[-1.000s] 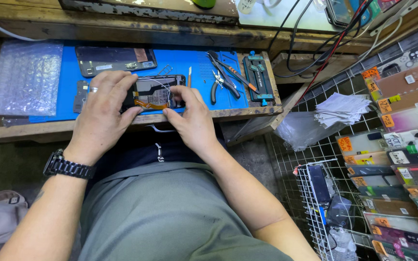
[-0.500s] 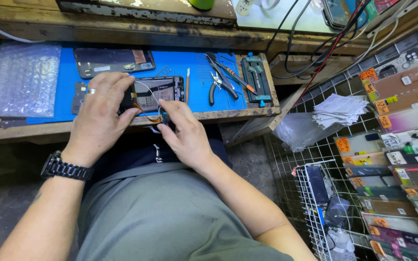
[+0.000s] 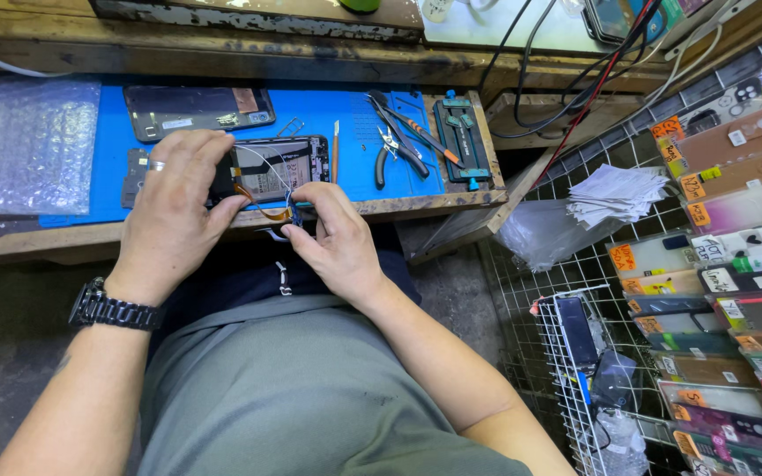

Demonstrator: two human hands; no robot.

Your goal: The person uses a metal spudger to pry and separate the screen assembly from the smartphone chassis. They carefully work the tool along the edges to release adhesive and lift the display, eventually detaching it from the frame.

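Note:
An opened phone (image 3: 280, 166) lies on a blue work mat (image 3: 328, 119) on a wooden bench. My left hand (image 3: 174, 207), with a ring and a black wristwatch, rests on the phone's left end and holds it down. My right hand (image 3: 332, 234) is at the bench's front edge, pinching a small part on a thin orange flex ribbon (image 3: 266, 210) that loops out of the phone. A thin white wire arcs over the phone's inside.
A second phone back panel (image 3: 196, 110) lies behind on the mat. Pliers (image 3: 392, 145), tweezers, an orange-tipped pry tool (image 3: 335, 150) and a black clamp jig (image 3: 460, 137) sit to the right. Bubble wrap (image 3: 28, 145) lies left. Wire racks of phone cases (image 3: 725, 229) stand at right.
My right hand has drawn back from the phone toward the bench's front edge, pulling the orange ribbon out with it. My left hand stays on the phone.

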